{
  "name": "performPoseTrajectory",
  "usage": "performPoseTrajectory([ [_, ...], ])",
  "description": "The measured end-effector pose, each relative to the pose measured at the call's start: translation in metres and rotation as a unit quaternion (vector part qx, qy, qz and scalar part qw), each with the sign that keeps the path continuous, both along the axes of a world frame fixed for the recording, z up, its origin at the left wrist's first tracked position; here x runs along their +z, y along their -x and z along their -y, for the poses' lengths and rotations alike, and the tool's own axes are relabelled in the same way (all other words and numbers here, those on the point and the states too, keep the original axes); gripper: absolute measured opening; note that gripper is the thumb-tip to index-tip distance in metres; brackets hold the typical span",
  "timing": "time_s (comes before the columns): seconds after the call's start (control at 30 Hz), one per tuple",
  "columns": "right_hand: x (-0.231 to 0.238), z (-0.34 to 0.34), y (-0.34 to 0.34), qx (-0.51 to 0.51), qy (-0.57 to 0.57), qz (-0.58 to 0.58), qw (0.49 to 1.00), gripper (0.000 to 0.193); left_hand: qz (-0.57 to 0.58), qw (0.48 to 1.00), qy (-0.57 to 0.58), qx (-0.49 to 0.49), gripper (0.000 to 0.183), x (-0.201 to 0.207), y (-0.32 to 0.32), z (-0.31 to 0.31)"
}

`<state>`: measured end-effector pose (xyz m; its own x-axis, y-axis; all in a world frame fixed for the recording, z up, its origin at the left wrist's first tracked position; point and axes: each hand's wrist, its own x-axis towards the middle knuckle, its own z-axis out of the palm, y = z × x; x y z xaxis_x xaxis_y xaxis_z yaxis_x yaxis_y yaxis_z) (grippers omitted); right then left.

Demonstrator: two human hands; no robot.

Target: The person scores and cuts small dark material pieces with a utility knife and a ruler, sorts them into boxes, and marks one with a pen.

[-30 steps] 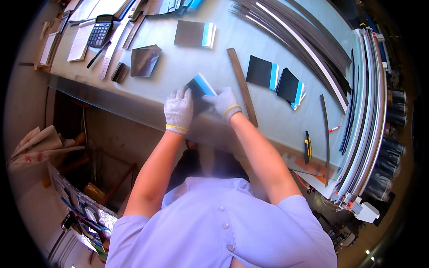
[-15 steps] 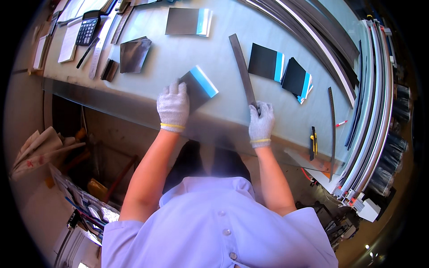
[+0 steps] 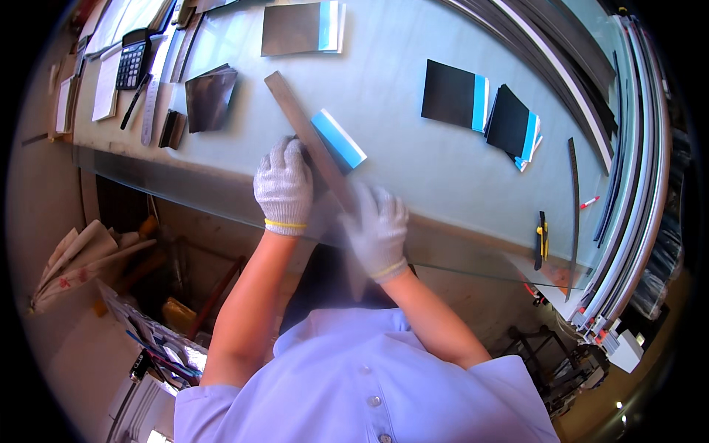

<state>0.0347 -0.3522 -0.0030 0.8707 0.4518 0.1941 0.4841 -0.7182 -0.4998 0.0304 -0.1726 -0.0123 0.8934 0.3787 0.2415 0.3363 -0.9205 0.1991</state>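
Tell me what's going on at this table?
A person wearing gloves is working at the table. The right hand, blurred, holds a long brown strip slanting across a dark card with a blue-and-white end. The left hand is beside the strip, by the card; its exact contact is hard to make out. Off to the right lie two more dark, blue-banded piles and a yellow-and-black cutter.

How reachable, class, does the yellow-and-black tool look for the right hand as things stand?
Probably yes: nothing visible lies between the right hand and the yellow-and-black tool, though the brown strip that hand seems to hold may need releasing first.
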Motion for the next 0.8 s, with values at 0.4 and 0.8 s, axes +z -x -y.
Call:
performPoseTrajectory([
  [0.4, -0.014, 0.024, 0.011, 0.029, -0.007, 0.007, 1.0, 0.05, -0.031, 0.998, -0.053, -0.023, 0.065, 0.005, -0.004, 0.003],
  [0.8, -0.013, 0.026, 0.008, 0.035, -0.015, 0.0, 0.999, 0.05, -0.015, 0.996, -0.082, -0.039, 0.067, 0.0, -0.006, 0.002],
])
